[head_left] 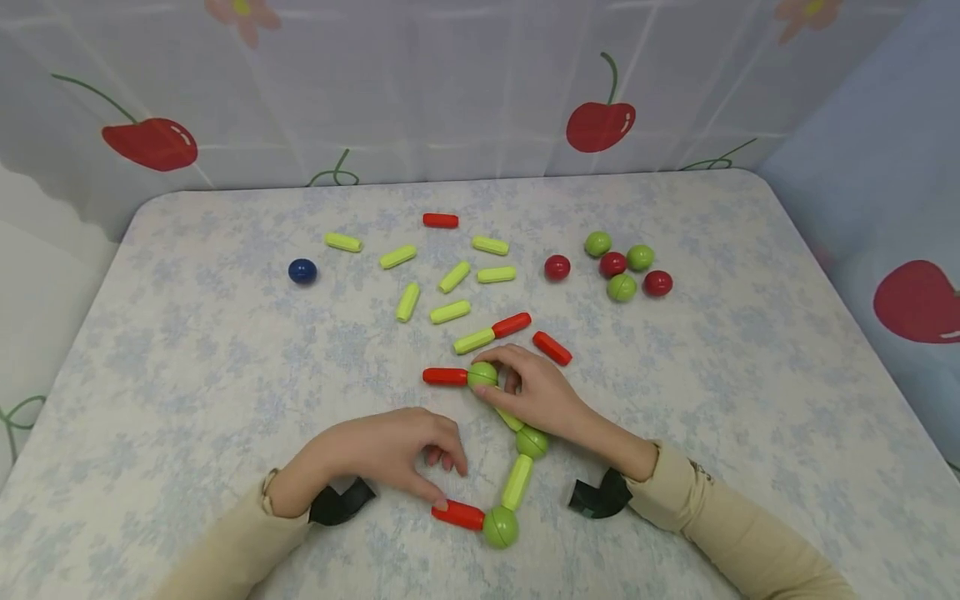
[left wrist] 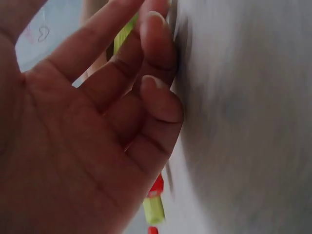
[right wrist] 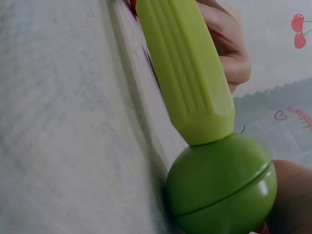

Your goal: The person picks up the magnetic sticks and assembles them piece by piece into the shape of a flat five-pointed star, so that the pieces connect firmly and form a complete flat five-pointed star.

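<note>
In the head view, my right hand (head_left: 536, 392) pinches a green ball (head_left: 482, 376) between thumb and fingers. A red rod (head_left: 445, 377) sticks out from that ball to the left. Partly under the hand, a yellow-green rod (head_left: 510, 419) runs down to a second green ball (head_left: 532, 442). From there another yellow-green rod (head_left: 517, 482) leads to a third green ball (head_left: 500, 527), joined to a near red rod (head_left: 459, 515). My left hand (head_left: 397, 450) has its thumb tip at this rod's left end, the other fingers loosely bent. The right wrist view shows a green ball (right wrist: 222, 187) and yellow-green rod (right wrist: 187, 68) close up.
Behind the hands lie several loose yellow-green rods (head_left: 450, 312), a red rod (head_left: 552, 348) and a joined red and yellow-green pair (head_left: 475, 341). Red and green balls (head_left: 622, 287) cluster at the back right. A blue ball (head_left: 302, 271) sits at the back left.
</note>
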`<state>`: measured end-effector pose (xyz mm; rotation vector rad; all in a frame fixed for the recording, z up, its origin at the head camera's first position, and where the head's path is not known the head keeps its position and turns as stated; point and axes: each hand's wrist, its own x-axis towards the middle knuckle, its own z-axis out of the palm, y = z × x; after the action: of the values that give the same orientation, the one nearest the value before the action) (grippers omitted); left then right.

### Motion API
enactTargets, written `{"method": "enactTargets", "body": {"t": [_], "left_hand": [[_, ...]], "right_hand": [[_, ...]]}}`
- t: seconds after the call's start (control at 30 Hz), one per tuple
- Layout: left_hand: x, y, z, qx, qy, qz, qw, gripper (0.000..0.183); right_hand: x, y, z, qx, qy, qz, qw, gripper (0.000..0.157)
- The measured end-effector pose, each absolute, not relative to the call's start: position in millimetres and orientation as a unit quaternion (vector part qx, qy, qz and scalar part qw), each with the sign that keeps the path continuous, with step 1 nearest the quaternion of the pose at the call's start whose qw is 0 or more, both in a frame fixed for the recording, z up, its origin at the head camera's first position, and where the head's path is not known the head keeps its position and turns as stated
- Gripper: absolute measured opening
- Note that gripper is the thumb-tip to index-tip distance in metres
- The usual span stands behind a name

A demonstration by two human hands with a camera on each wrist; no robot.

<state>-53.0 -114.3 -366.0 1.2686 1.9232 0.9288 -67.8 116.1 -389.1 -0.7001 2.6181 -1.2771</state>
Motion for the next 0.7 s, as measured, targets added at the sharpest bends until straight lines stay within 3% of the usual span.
{"method": "enactTargets", "body": {"t": [0.2,0.7], "left_hand": [[-43.9,-104.7,-363.8,0.501,0.734,0.317,0.33,0.013],[-52.0,-126.4,-348.6,0.452,0.781,0.276,0.33,0.018]], "right_hand": [[-68.4,116.2,-390.1,-0.229,0.869,-0.433,0.072,0.03],[-69.3,117.3,-389.6,-0.207,0.867,-0.444,0.089,0.028]]}}
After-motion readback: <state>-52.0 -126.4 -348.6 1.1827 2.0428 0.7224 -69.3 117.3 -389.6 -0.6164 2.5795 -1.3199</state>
